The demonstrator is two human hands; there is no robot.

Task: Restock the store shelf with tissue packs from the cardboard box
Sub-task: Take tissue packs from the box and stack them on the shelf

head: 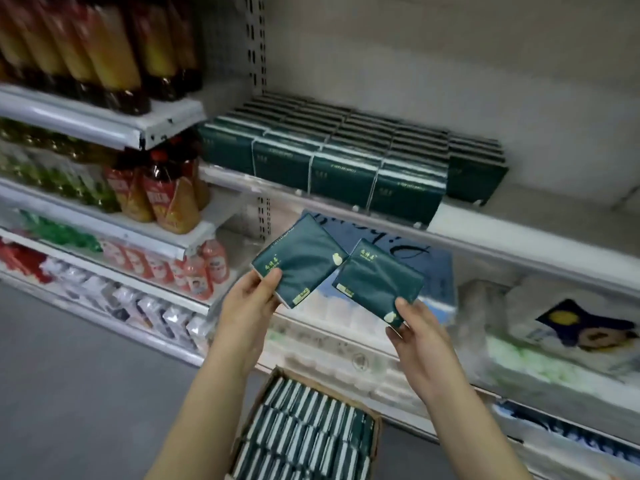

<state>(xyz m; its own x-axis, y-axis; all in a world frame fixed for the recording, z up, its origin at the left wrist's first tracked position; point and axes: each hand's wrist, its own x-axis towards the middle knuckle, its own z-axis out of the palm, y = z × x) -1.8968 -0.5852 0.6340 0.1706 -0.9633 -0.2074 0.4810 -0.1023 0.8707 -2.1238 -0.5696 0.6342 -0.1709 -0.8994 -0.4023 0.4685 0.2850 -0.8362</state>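
1. Amber-filled bottles (104, 53), top left shelf, upright in rows.
2. Red-labelled bottles (166, 199), one shelf lower.
3. Small pink bottles (204, 271), beneath those.
4. Blue-wrapped paper bundle (429, 271), lower right bay.
5. Grey floor (69, 375), bottom left.

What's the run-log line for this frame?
phase: carry to shelf | left hand: holds tissue pack | right hand: holds second pack | cardboard box: still stocked | shelf: space at right

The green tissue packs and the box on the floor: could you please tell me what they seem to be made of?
Tissue packs: probably thin plastic film with a soft sheen, its wrapper faintly creased. Box: brown cardboard, matte, with a raw bare edge. Shelf: likely white-painted metal, glossy along its front lip.
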